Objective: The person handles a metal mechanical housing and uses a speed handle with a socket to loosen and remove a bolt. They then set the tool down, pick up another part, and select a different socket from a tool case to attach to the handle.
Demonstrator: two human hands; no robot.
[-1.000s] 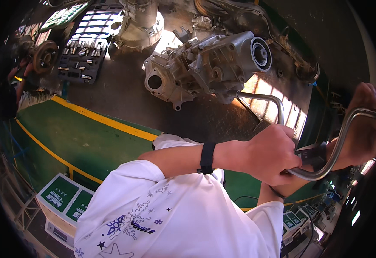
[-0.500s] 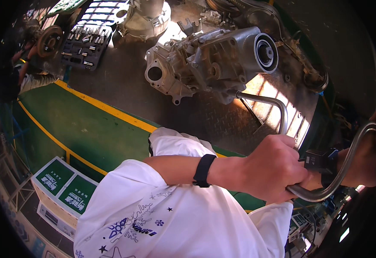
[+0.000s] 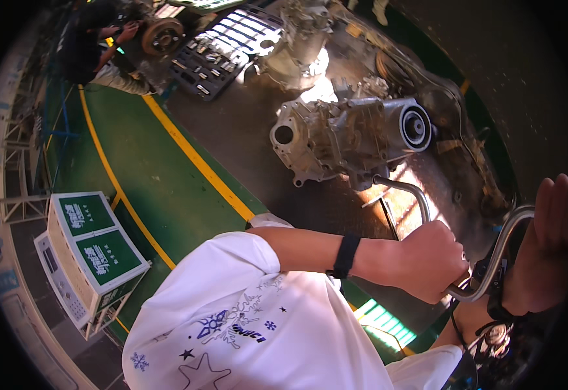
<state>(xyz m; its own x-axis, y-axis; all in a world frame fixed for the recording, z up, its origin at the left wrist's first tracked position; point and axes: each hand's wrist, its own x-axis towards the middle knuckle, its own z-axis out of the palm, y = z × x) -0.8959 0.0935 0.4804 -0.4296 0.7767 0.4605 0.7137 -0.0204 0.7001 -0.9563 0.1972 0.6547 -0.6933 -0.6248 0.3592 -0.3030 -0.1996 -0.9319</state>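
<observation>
The left hand grips a bent metal crank whose far end meets the grey gear housing on the dark bench. The right hand, fingers extended, is at the crank's right end. Far left, a socket case lies open near a crouching co-worker.

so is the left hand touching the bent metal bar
Touching: the head view shows the left hand closed around the bent metal bar, which emerges either side.

Head-worn fisheye view, downward, from close above the hands
</observation>
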